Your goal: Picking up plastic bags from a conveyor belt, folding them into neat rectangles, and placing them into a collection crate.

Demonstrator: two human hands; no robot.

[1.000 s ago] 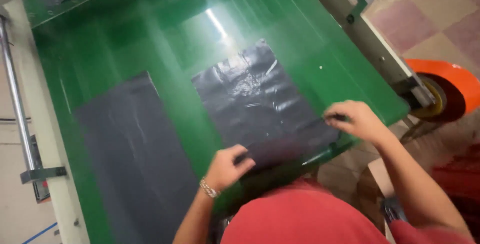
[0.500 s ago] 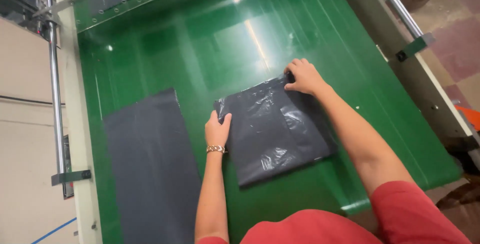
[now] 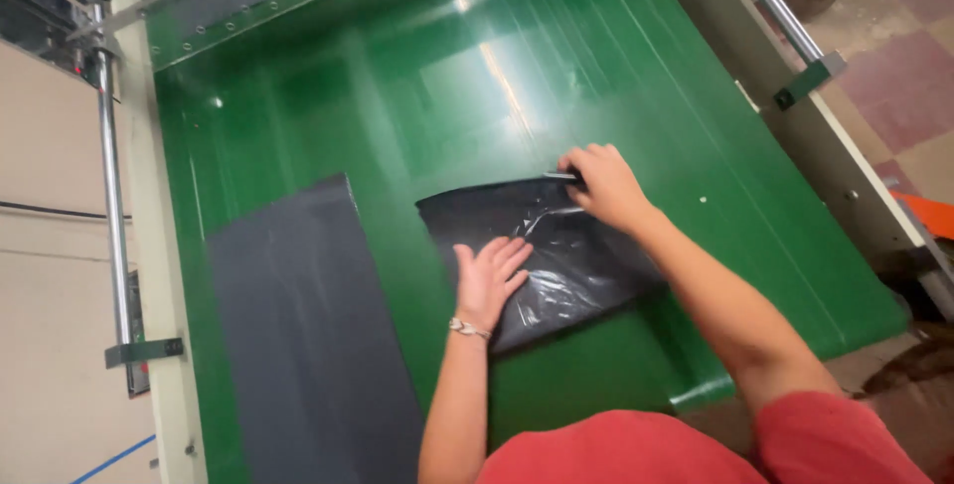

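**Mia:** Fingers [image 3: 509, 253] of the left hand [image 3: 489, 280] were a little spread out and lay flat on the black bag [image 3: 571, 270]. Did you see that?

**Sam:** Yes. The right hand [image 3: 604, 186] was different. Its fingertips [image 3: 574, 168] were pinched on the top edge of the bag, near the far corner.

**Mia:** Where was the bag?

**Sam:** It lay on the green belt [image 3: 397, 96], in the middle of the frame, a bit to the right. It was shiny and full of wrinkles.

**Mia:** What step was it, do you think?

**Sam:** I think it was the flattening step. One hand pressed the bag down and the other held its edge.

**Mia:** What would a next move need?

**Sam:** My guess is that a pull on that edge would need the flat hand pressing hard, so the bag could not slide. The pull would have to be soft, because thin plastic can tear.

**Mia:** Let's count. How many bags?

**Sam:** One black bag. One grey sheet [image 3: 308, 335] too, flat on the belt at the lower left, apart from the bag.

**Mia:** And hands?

**Sam:** Two hands, and one bracelet [image 3: 467, 328] on the left wrist. One long metal rod [image 3: 109, 176] ran down the left side of the frame.
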